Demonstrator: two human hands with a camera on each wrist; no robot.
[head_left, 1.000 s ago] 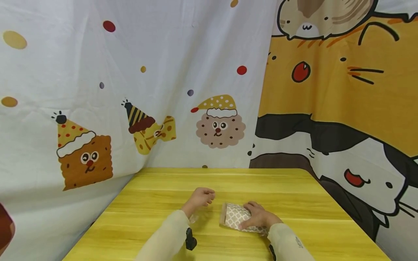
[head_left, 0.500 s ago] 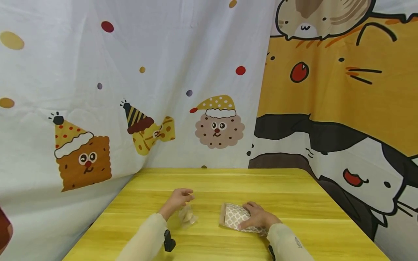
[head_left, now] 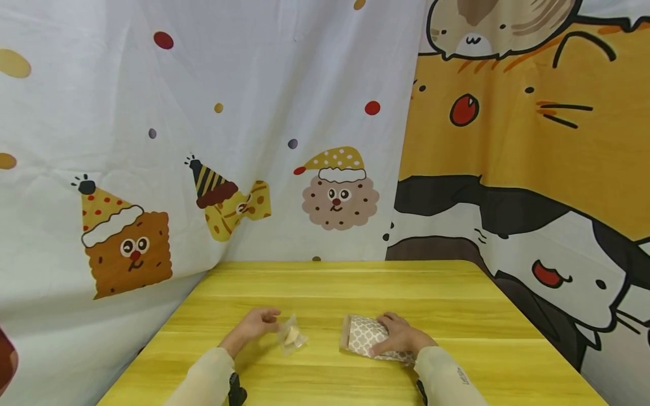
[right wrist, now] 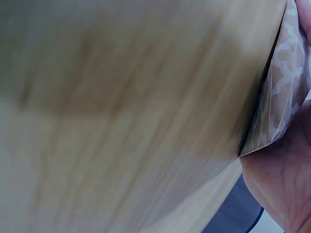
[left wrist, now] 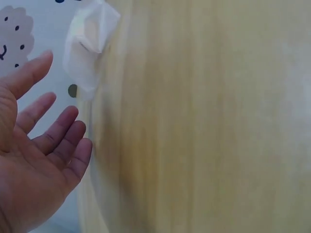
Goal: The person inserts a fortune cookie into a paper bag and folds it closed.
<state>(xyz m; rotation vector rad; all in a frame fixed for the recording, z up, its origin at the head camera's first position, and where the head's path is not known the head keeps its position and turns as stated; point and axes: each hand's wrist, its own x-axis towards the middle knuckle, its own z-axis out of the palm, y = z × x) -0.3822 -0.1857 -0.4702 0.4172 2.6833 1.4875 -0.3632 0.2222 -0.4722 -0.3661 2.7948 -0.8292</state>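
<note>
On the table lies a flat brown paper bag (head_left: pixel 363 334) with a white and tan lattice pattern, its plain brown strip at the left end. My right hand (head_left: pixel 403 337) holds it near its right end, thumb and fingers spread across the top. The right wrist view shows the palm at the edge of the bag (right wrist: pixel 279 92). Left of the bag sits a small clear plastic packet (head_left: pixel 291 336) with something pale yellow inside. Just left of that packet my left hand (head_left: pixel 259 322) hovers with loosely bent fingers and nothing in them; the left wrist view shows a gap between fingers and packet (left wrist: pixel 90 41).
The yellow wood-grain table (head_left: pixel 325 282) has a rounded far corner on the right. Behind it hangs a cloth (head_left: pixel 284 67) printed with cartoon biscuits and cats. A dark red object (head_left: pixel 7 352) shows at the left edge of the head view.
My left hand has moved left and toward me, away from the clear packet, which now shows fully on the table. The right hand and the bag have stayed put.
</note>
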